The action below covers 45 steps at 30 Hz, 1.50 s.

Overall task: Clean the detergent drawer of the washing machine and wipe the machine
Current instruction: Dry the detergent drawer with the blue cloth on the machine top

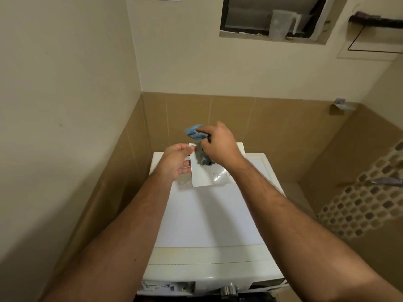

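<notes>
One white washing machine [209, 225] fills the near centre, standing in a corner between a cream wall on the left and a brown tiled wall at the far side. Its flat top is bare toward the near edge. At the near front edge, one empty slot [168, 287] sits on the left and one silver knob [229, 289] beside it to the right.

One white detergent drawer [209, 175] is out of the machine, over the far part of the top. Its front panel faces the camera with its lettering reversed. Whether it rests on the top or is lifted clear cannot be told. What lies inside its compartments is hidden.

Two bare forearms reach in from the near edge. Left hand [177, 160]: palm turned right, fingers loosely curled around the drawer's left edge, thumb at its far left corner, steadying it. Grip partly closed, grasping the drawer.

Right hand [220, 144]: fingers clenched around one blue cloth [194, 132], bunched up. One end sticks out to the far left of the fist; a darker end hangs down onto the drawer at its far side.

One clear plastic jug [281, 23] stands in the window recess on the far wall. Contents cannot be told.
</notes>
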{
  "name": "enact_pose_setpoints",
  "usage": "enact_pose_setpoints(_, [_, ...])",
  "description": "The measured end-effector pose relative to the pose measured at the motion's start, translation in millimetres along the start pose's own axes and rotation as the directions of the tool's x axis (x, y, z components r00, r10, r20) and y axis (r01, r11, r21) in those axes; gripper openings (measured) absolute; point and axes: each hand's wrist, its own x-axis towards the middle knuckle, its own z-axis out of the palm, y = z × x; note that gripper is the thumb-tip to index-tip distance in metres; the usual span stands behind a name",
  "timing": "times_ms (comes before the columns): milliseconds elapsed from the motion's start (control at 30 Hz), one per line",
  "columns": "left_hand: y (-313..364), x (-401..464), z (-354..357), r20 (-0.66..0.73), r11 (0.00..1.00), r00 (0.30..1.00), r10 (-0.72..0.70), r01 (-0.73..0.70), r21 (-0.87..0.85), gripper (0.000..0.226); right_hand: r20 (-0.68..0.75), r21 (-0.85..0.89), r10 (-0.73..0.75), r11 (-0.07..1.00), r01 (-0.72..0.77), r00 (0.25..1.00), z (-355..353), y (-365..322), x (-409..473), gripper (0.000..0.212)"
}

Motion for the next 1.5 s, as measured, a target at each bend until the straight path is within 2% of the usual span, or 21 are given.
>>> enact_pose_setpoints(133, [-0.9, -1.7, 1.1, -0.022, 0.999, 1.000, 0.014, -0.013, 0.045, 0.011, 0.188, -0.210, 0.032, 0.978, 0.008, 0.982, 21.0, -3.2, 12.5, 0.034])
enact_pose_setpoints(300, [-9.9, 0.2, -10.6, -0.065, 1.000, 0.998, 0.005, -0.004, 0.014, 0.004, 0.195, -0.277, 0.105, 0.960, -0.048, 0.975, 13.5, 21.7, 16.9, 0.031])
enact_pose_setpoints(400, [-12.0, 0.1, -17.0, -0.075, 1.000, 0.997, 0.011, -0.011, -0.005, 0.002, 0.175, -0.242, 0.172, 0.962, -0.127, 0.969, 3.4, 54.8, 13.9, 0.029])
enact_pose_setpoints(500, [-10.6, -0.1, -18.6, -0.070, 1.000, 0.997, 0.014, -0.015, -0.005, 0.003, 0.096, -0.161, 0.227, 0.964, -0.210, 0.969, -6.4, 83.1, 9.1, 0.028])
enact_pose_setpoints(600, [-9.6, -0.3, -18.7, -0.082, 1.000, 0.997, 0.011, -0.011, -0.007, 0.004, 0.028, 0.088, 0.344, 0.935, -0.345, 0.939, -7.8, 102.8, -1.9, 0.025])
enact_pose_setpoints(700, [-10.9, 2.2, -23.0, -0.100, 1.000, 0.995, 0.009, -0.011, -0.019, 0.009, 0.088, 0.484, 0.498, 0.736, -0.474, 0.863, 5.6, 115.5, -22.2, 0.018])
enact_pose_setpoints(800, [-12.1, 3.5, -23.6, -0.136, 0.999, 0.991, 0.022, -0.026, -0.026, 0.005, 0.136, 0.678, 0.546, 0.558, -0.479, 0.827, 18.3, 115.6, -43.3, 0.027])
enact_pose_setpoints(933, [-10.6, 4.2, -20.2, -0.172, 0.999, 0.985, 0.017, -0.024, -0.042, 0.008, 0.154, 0.767, 0.618, 0.417, -0.487, 0.771, 28.2, 116.9, -64.7, 0.028])
enact_pose_setpoints(1067, [-11.3, 5.0, -15.4, -0.165, 0.996, 0.986, 0.007, -0.021, -0.083, 0.009, 0.222, 0.850, 0.699, 0.202, -0.486, 0.679, 40.8, 116.5, -86.5, 0.021])
enact_pose_setpoints(1133, [-12.7, 5.6, -12.5, -0.144, 0.996, 0.990, 0.008, -0.021, -0.091, 0.009, 0.246, 0.893, 0.719, 0.094, -0.441, 0.650, 47.6, 107.0, -93.0, 0.021])
enact_pose_setpoints(1233, [-15.0, 6.3, -7.0, -0.139, 0.996, 0.990, 0.007, -0.019, -0.085, 0.008, 0.248, 0.942, 0.757, -0.041, -0.334, 0.605, 60.1, 84.8, -91.3, 0.033])
enact_pose_setpoints(1300, [-16.1, 6.1, -3.2, -0.129, 0.995, 0.992, 0.005, -0.018, -0.103, 0.008, 0.270, 0.950, 0.748, -0.104, -0.295, 0.606, 71.0, 68.4, -89.0, 0.034])
enact_pose_setpoints(1400, [-17.2, 5.2, 0.7, -0.132, 0.989, 0.991, 0.005, -0.024, -0.147, 0.007, 0.302, 0.951, 0.685, -0.173, -0.256, 0.662, 85.4, 48.3, -89.1, 0.035])
enact_pose_setpoints(1500, [-18.2, 8.1, -0.3, -0.155, 0.981, 0.988, -0.012, -0.018, -0.191, 0.003, 0.313, 0.949, 0.645, -0.181, -0.259, 0.697, 94.9, 35.8, -92.5, 0.034])
